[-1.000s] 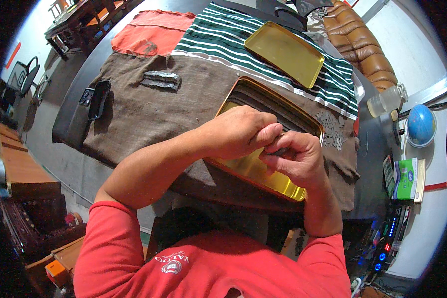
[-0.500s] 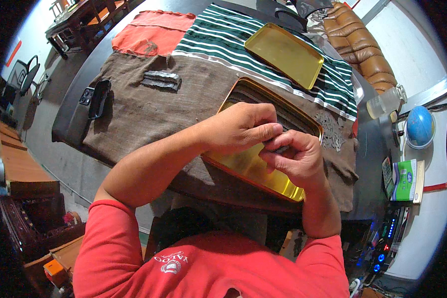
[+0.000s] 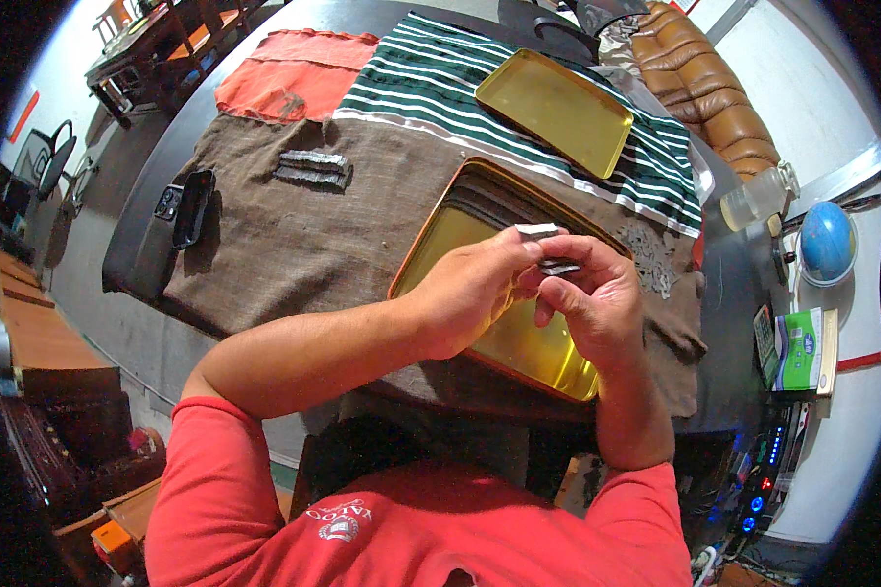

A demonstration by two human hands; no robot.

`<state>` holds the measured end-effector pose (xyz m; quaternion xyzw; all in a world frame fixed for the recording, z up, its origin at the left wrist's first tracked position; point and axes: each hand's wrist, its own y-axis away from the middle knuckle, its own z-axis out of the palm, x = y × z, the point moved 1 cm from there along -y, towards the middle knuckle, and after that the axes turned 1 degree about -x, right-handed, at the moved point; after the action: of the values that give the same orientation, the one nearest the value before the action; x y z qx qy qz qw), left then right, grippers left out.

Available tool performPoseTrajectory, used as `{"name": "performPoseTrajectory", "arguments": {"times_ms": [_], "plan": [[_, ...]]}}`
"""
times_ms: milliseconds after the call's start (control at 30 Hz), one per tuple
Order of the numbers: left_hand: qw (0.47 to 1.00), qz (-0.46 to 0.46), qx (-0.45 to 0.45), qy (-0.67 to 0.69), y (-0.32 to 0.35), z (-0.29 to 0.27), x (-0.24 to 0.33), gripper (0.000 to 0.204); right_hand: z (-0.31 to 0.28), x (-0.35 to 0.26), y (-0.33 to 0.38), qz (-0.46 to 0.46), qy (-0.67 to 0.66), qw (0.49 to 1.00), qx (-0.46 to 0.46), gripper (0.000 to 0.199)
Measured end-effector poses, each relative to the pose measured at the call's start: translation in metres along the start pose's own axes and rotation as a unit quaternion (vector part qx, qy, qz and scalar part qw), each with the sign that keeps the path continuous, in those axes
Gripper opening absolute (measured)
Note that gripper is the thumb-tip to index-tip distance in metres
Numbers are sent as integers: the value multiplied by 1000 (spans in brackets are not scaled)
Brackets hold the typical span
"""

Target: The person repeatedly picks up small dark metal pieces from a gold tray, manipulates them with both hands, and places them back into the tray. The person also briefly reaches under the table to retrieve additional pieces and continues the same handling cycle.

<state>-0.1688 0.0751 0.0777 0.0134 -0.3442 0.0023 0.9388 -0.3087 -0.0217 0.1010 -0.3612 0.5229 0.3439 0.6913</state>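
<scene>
A single head-worn fisheye view looks steeply down from close above the person's hands, facing forward across the cloth-covered table [image 3: 294, 245]. The red-shirted chest fills the lower frame, the table's far end the top, and straight edges bend toward the dark circular rim.

A small flat grey metal piece [image 3: 539, 233] sits pinched above the yellow tray [image 3: 460, 235].

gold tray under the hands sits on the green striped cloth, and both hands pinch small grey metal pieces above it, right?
Not quite. In the head view, the gold tray under the hands lies on the brown cloth; it is the second, empty tray that sits on the green striped cloth. The rest holds: left hand and right hand pinch small grey metal pieces above it.
</scene>
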Motion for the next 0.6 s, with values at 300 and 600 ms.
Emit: {"name": "performPoseTrajectory", "arguments": {"times_ms": [300, 600], "plan": [[991, -15, 50, 121, -3, -5, 8, 34, 6, -3, 3, 33, 96, 995, -5, 54], [993, -63, -6, 103, -3, -4, 10, 49, -15, -14, -12, -169, 416, 893, -38, 81]]}}
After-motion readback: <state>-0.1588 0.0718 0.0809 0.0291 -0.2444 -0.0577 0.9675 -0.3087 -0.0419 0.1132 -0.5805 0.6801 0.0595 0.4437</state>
